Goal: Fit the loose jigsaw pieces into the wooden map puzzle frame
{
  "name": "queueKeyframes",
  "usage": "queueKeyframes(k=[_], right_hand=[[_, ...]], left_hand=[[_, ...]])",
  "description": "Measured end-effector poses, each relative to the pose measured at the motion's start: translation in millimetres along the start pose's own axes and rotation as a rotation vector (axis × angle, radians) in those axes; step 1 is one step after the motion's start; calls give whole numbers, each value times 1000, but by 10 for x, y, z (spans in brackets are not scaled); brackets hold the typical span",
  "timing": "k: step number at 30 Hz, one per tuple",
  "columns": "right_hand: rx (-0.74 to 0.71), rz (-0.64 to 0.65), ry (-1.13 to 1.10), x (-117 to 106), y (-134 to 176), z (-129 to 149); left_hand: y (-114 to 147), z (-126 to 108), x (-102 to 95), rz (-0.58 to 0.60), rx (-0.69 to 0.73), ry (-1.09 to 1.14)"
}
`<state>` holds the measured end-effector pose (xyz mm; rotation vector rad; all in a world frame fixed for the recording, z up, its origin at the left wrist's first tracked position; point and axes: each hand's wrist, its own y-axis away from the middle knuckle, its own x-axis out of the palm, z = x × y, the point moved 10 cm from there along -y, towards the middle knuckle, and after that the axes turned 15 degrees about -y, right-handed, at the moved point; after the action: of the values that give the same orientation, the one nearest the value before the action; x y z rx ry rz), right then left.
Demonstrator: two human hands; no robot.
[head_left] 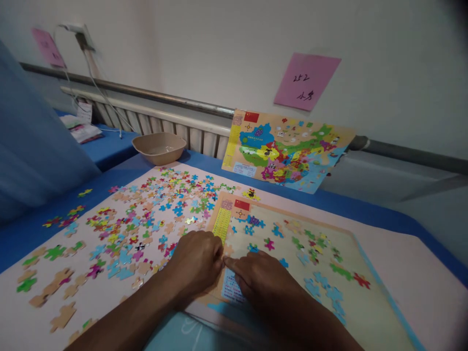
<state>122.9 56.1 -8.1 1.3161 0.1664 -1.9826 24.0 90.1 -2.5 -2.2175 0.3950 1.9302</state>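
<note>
My left hand (199,261) is closed, its fingers curled down at the left border of a puzzle board (298,243). Close beside it, my right hand (261,278) has its index fingertip on the same border, the other fingers folded under. The two hands nearly meet there, and whatever they grip is hidden. A tan puzzle piece (228,247) lies just above the right fingertip. Several joined and single pieces rest on the board, among them a blue cluster (252,222) and a green strip (341,271).
Many loose puzzle pieces (127,234) cover the pink surface to the left. A beige basin (160,148) stands at the back. Against the wall rail leans a map picture (285,151), below a pink note (307,80). A blue curtain (32,146) hangs at far left.
</note>
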Motion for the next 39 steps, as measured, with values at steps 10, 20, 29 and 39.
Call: queueKeyframes(k=[10,20,29,39], right_hand=[[61,25,-109,-135,23,-26],[71,-40,-54,-277,67,-42],[-37,-74,91,-29,-39,-82],[-56,-102,88,8,-51,-64]], left_hand=[[6,10,8,44,-48,1],[-1,34,12,60,-76,30],[21,96,-14,30,-73,118],[33,129,-25,7,-53,72]])
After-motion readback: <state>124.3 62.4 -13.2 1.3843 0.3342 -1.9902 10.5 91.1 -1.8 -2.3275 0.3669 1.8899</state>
